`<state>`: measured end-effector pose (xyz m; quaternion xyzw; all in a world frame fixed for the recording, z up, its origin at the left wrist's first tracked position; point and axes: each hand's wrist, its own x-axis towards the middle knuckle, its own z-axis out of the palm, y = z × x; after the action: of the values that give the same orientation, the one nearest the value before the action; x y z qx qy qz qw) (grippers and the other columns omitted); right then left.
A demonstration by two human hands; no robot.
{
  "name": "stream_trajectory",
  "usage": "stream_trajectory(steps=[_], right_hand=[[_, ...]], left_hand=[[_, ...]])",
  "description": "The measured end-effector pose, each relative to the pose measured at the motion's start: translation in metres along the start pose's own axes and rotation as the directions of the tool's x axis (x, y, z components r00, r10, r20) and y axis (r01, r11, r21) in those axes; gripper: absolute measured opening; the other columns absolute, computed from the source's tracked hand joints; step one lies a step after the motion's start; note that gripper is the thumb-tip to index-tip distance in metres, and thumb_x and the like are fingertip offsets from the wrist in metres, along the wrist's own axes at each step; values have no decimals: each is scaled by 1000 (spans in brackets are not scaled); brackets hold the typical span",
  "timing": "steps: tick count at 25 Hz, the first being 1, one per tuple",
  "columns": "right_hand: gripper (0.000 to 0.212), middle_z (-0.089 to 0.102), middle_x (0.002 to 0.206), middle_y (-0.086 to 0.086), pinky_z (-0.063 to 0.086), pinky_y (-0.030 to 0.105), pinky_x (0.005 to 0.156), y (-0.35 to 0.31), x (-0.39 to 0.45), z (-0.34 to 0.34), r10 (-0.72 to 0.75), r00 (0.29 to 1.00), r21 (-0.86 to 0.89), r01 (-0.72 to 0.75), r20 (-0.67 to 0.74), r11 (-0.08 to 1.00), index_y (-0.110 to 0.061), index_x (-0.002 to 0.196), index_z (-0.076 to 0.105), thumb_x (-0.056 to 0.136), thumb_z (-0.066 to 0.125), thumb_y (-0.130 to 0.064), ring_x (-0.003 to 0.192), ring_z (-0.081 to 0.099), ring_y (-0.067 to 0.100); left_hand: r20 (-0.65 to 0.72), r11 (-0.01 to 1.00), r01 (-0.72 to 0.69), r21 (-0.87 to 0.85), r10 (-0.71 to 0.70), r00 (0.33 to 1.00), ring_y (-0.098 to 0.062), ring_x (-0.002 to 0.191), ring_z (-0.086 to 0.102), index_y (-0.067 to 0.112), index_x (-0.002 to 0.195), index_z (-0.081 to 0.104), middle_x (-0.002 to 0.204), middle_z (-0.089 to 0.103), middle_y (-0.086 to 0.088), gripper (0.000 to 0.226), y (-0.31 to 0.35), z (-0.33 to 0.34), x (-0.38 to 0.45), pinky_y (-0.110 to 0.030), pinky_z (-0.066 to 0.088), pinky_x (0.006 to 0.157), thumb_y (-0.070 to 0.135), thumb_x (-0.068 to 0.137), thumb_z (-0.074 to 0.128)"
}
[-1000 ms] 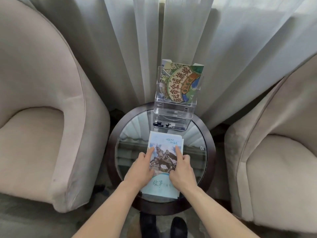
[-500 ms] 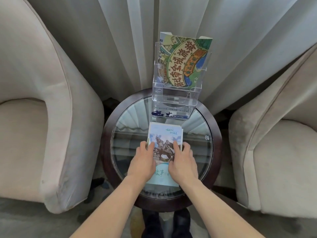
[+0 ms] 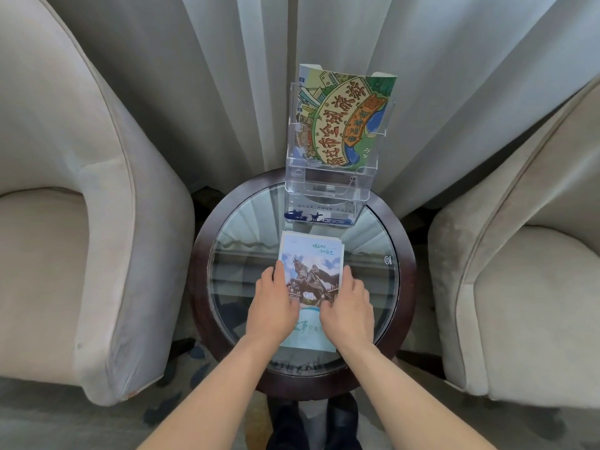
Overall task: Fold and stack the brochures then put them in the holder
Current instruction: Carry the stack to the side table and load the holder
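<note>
A stack of folded brochures [image 3: 311, 258] with a horse-statue cover lies flat on the round glass table [image 3: 373, 287]. My left hand [image 3: 272, 303] grips the stack's left edge and my right hand [image 3: 349, 306] grips its right edge, thumbs on top. A clear acrylic holder [image 3: 328, 193] stands at the table's far edge, just beyond the stack. A colourful illustrated brochure [image 3: 344, 115] stands upright in the holder's back tier; the front tier looks empty.
A beige armchair [image 3: 81, 222] flanks the table on the left and another armchair [image 3: 526, 271] on the right. Pale curtains [image 3: 227, 76] hang behind the holder. My dark shoes [image 3: 308, 420] show under the table's near rim.
My hands slid outward from the cover to the stack's two side edges. The view has moved closer to the table and holder.
</note>
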<state>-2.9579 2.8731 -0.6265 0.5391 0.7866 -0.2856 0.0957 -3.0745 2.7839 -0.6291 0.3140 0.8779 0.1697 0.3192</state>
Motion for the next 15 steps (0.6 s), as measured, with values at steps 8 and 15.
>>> stream_trajectory(steps=[8,15], right_hand=[[66,45,121,6,46,38,87,-5,5,2,102,994,258,-110,46,960,-17,142,36,83,67,-19,116,49,28],[31,46,107,-2,48,37,86,-1,12,-1,213,976,370,-213,40,904,-25,106,54,79,69,-21,107,54,23]], left_hand=[[-30,904,239,-355,-266,963,-29,127,44,13,140,43,132,51,-8,56,10,3,11,-46,42,104,26,90,62],[-65,853,261,-451,-323,944,-20,89,58,20,100,59,106,59,-1,7,10,-1,21,-36,45,74,20,94,56]])
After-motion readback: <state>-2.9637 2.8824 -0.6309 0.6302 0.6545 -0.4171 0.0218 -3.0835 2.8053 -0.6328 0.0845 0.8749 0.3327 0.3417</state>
